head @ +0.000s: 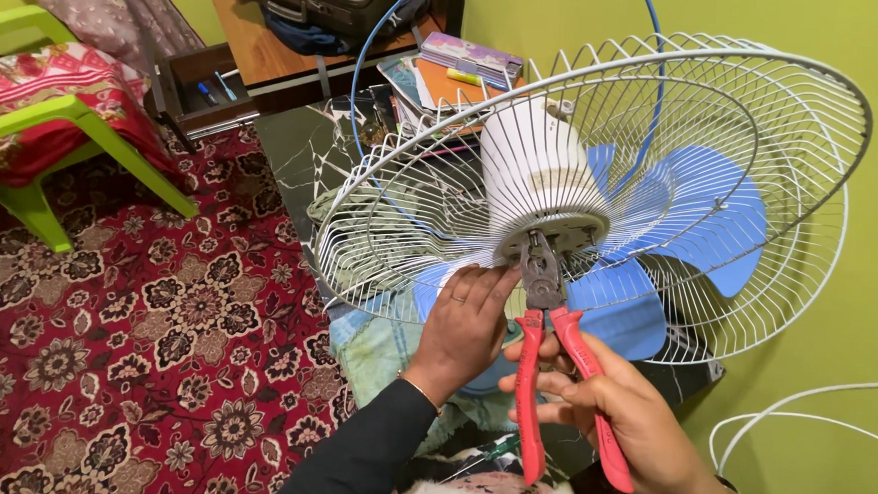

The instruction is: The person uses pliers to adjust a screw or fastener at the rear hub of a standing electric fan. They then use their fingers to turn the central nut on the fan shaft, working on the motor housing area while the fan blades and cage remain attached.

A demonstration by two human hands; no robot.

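Note:
A fan lies tilted on its side, with a white wire guard (766,114), a white motor housing (538,167) and blue blades (701,216). My left hand (465,329) rests flat against the wire guard just below the motor, fingers spread on the wires. My right hand (621,412) grips red-handled pliers (554,353); their metal jaws reach the underside of the motor housing. Whether the jaws clamp anything there is too small to tell.
A red floral carpet (134,341) covers the floor at left. A green plastic chair (55,117) with a red cushion stands far left. A wooden table (269,48) with a case, books and pens is behind. The green wall (855,329) and a white cable (801,406) are at right.

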